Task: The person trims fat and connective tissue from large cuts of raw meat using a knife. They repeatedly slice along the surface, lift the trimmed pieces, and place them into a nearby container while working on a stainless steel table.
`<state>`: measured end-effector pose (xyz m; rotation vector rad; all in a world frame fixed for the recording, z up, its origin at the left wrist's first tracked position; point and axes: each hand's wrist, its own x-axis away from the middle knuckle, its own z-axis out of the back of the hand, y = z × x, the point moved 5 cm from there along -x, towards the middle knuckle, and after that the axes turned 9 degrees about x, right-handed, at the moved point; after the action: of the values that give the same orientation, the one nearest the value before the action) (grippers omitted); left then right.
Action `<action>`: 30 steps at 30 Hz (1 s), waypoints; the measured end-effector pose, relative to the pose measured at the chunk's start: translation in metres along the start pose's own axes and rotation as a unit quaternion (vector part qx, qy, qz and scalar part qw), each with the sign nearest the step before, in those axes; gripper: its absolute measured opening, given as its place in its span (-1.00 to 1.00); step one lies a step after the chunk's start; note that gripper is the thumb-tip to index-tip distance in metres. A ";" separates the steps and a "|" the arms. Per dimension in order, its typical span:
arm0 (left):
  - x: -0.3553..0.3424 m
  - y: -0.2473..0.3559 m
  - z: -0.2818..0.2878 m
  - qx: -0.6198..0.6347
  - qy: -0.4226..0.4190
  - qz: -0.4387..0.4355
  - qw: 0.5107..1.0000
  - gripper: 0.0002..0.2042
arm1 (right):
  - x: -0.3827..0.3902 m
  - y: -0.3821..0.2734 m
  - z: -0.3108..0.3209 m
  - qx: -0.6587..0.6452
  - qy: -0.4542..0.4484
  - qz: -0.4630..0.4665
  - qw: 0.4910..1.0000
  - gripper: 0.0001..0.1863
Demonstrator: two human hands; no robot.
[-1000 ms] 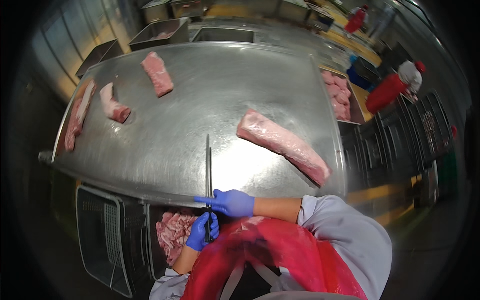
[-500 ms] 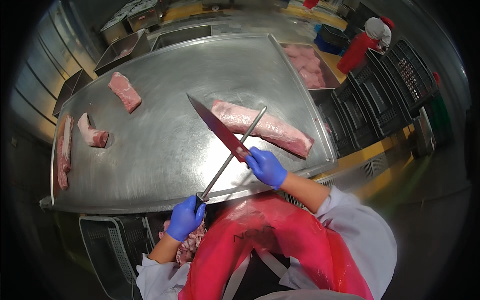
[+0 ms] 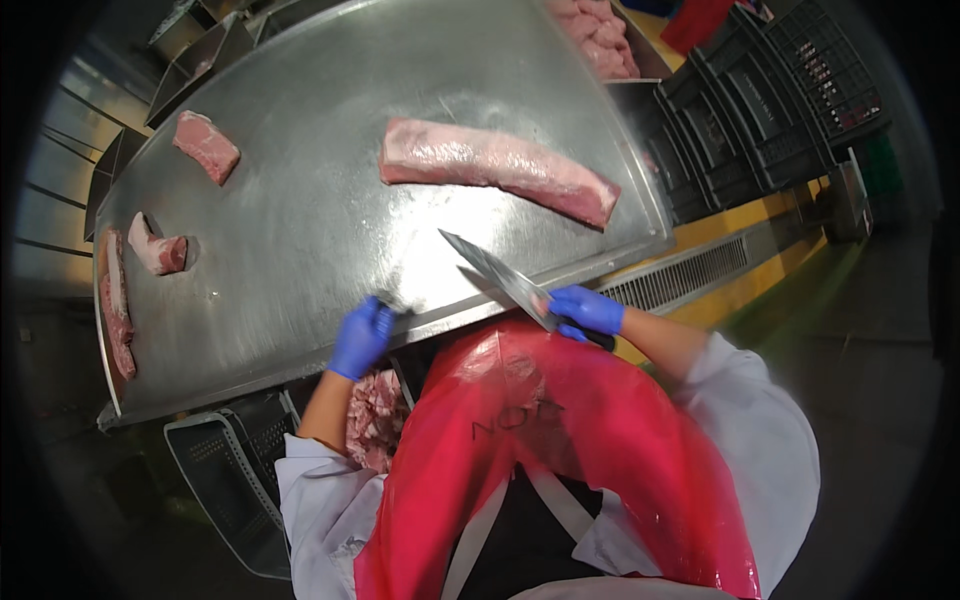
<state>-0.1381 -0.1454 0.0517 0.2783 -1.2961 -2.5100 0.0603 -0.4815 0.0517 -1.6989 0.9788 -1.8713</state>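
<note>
My right hand [image 3: 592, 312], in a blue glove, grips the handle of a large knife [image 3: 498, 276]. The broad blade slants up and left over the near edge of the steel table [image 3: 300, 280]. My blue-gloved left hand [image 3: 362, 340] is closed at the table's front edge around the dark handle of a sharpening steel [image 3: 384, 308]; its rod is blurred and cannot be made out. Beyond the knife, a long pale pink slab of meat [image 3: 490, 165] lies on the table, touched by neither hand.
At the table's left lie a meat block [image 3: 207, 147], a curved piece [image 3: 157, 246] and a long strip [image 3: 115, 305]. Meat trimmings [image 3: 375, 420] sit below the front edge beside a dark crate [image 3: 222, 480]. Black crates [image 3: 740, 110] stand right; a meat-filled bin [image 3: 597, 40] stands far right.
The knife and sharpening steel were crossed over the table; now they are apart. My right hand has drawn the knife back toward the apron, and my left hand has moved slightly left and up.
</note>
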 end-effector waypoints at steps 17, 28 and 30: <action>-0.264 0.077 -0.133 -0.074 -0.006 -0.099 0.992 -0.68 | -0.113 0.078 0.431 -0.016 0.575 0.374 0.727 -0.74; -0.418 0.184 -0.373 -0.173 -0.192 -0.111 0.960 -0.85 | -0.019 0.117 0.352 -0.405 0.406 0.182 0.799 -0.82; -0.421 0.183 -0.368 -0.151 -0.193 -0.082 0.966 -0.86 | -0.020 0.119 0.344 -0.356 0.415 0.165 0.821 -0.83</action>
<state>0.4004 -0.3768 0.0040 -0.1897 -1.0205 -2.9617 0.3827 -0.6194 -0.0486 -0.7950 2.3808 -2.1374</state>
